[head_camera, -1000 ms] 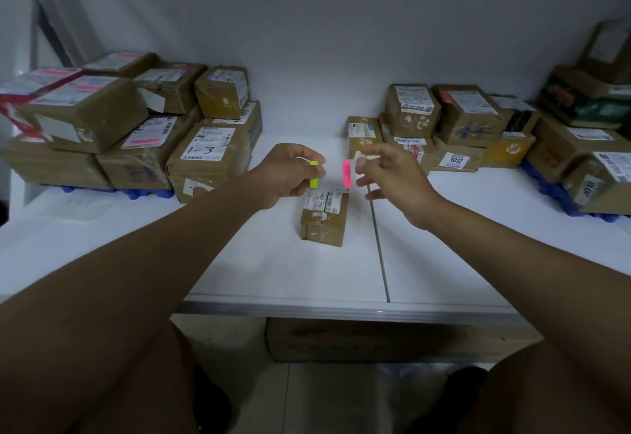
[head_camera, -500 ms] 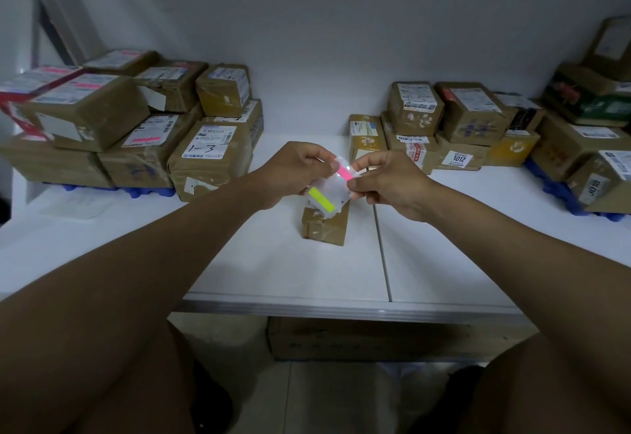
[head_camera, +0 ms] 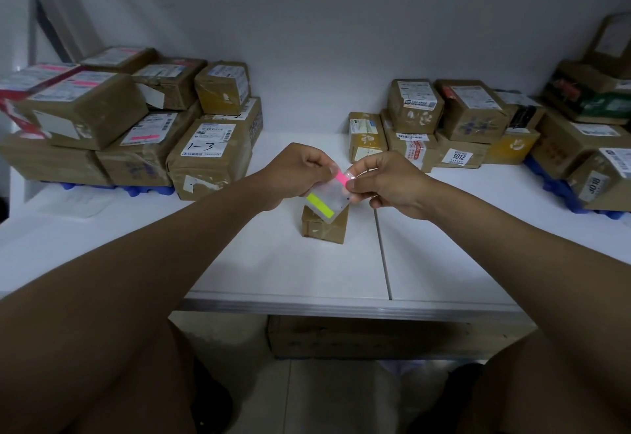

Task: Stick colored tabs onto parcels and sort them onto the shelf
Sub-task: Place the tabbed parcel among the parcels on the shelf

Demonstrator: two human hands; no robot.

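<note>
Head view, left to right, with the small parcel [head_camera: 324,227] at the middle of the white table [head_camera: 239,262] as reference. Far left of it: one stack of roughly ten brown boxes [head_camera: 112,126], three bearing pink tabs; the front box is marked "1-3". Directly above the small parcel: one clear tab sheet [head_camera: 327,199] carrying two tabs, one yellow tab [head_camera: 319,205] and one pink tab [head_camera: 340,178]. The left hand [head_camera: 297,174] holds the sheet's upper left edge, fingers curled and pinching it. The right hand [head_camera: 389,184] pinches the pink tab's end between thumb and forefinger. Far right of the parcel: a second stack of about a dozen boxes [head_camera: 478,126], one labelled "1012".

Change from one second ago: the hands were then apart, each showing one tab edge-on; they are now together on the sheet, which is turned face-up. The small parcel has not moved.
</note>
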